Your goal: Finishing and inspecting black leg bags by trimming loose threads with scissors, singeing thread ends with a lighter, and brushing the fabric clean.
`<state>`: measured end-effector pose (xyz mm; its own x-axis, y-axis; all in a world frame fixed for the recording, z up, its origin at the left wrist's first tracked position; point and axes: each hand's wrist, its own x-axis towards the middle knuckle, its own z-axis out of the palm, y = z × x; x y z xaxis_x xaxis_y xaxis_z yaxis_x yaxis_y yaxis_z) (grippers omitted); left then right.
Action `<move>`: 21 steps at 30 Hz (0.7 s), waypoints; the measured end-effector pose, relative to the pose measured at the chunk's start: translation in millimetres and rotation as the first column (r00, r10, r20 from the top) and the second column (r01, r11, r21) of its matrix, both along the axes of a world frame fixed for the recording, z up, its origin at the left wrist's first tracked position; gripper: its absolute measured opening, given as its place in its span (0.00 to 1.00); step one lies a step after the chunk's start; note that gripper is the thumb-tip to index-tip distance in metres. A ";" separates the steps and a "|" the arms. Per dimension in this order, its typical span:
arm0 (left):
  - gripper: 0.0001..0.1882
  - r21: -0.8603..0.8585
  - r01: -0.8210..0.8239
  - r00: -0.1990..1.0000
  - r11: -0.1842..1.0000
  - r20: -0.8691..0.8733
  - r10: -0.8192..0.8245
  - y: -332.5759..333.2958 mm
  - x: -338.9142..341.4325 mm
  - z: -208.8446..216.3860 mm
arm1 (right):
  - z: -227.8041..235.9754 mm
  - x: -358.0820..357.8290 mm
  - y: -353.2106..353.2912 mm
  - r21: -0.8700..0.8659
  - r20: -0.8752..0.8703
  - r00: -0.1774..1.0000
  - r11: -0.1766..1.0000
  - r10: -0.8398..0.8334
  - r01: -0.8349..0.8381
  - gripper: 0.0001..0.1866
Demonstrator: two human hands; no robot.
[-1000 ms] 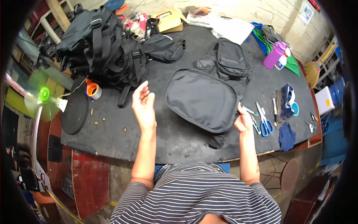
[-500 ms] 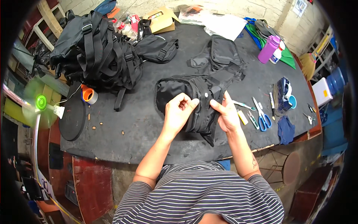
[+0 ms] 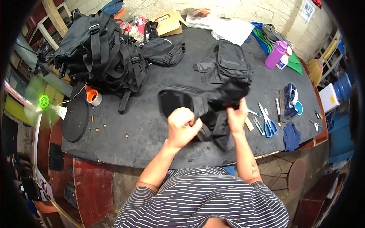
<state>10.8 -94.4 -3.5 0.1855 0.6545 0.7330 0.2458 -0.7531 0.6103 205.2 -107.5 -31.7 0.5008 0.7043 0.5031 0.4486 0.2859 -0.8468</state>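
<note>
A black fabric bag lies on the table in front of me, its right part smeared by motion. My left hand is closed at the bag's near left side, gripping its fabric with curled fingers. On the other side, my right hand pinches a lifted black part of the same bag, thumb toward the left. The fingertips of both hands are partly hidden in the dark cloth. Just beyond lies another black bag, flat, with a zipped front and side flaps.
Black bags with straps are heaped at the far left, near a small green fan and a tape roll. On the right lie blue-handled scissors, a cutter, a marker and a purple bottle.
The bag's right part has swung and blurred as my right hand moves with it. My left hand has curled tighter and shifted slightly down. The far bag now lies apart from the near one.
</note>
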 end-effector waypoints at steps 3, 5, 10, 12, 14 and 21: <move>0.19 -0.062 -0.064 0.997 0.996 -0.037 0.062 1.9 -3.2 0.8 | -43.5 50.1 16.6 -0.272 -0.035 0.999 0.962 -0.031 0.020 0.14; 0.19 -0.455 -0.036 0.998 0.890 0.024 0.052 6.7 -1.3 -10.2 | -38.8 49.4 10.5 -0.312 -0.323 0.907 0.875 0.270 -0.371 0.24; 0.09 -0.625 0.504 0.818 0.597 0.567 -0.096 38.0 1.2 -17.6 | -0.2 11.0 -23.9 -0.137 -0.620 0.428 0.446 0.657 -0.885 0.45; 0.09 -0.612 0.520 0.833 0.596 0.518 -0.195 35.8 5.0 -14.0 | -7.8 11.0 -24.8 -0.176 -0.621 0.540 0.571 0.568 -0.802 0.36; 0.21 -0.642 0.223 0.973 0.733 0.095 -0.212 25.6 4.9 -4.3 | -5.3 16.4 -20.3 -0.078 -0.720 0.450 0.584 0.528 -0.808 0.34; 0.20 -0.686 0.388 0.915 0.616 0.366 -0.169 49.1 -7.9 -1.6 | 1.4 16.6 -13.6 -0.062 -0.712 0.510 0.681 0.482 -0.730 0.30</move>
<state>2.9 -45.3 -5.1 0.3433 0.9358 0.0803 -0.1340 -0.0358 0.9903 221.8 -121.0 -30.3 -0.0297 0.9984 -0.0488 -0.3647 -0.0563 -0.9294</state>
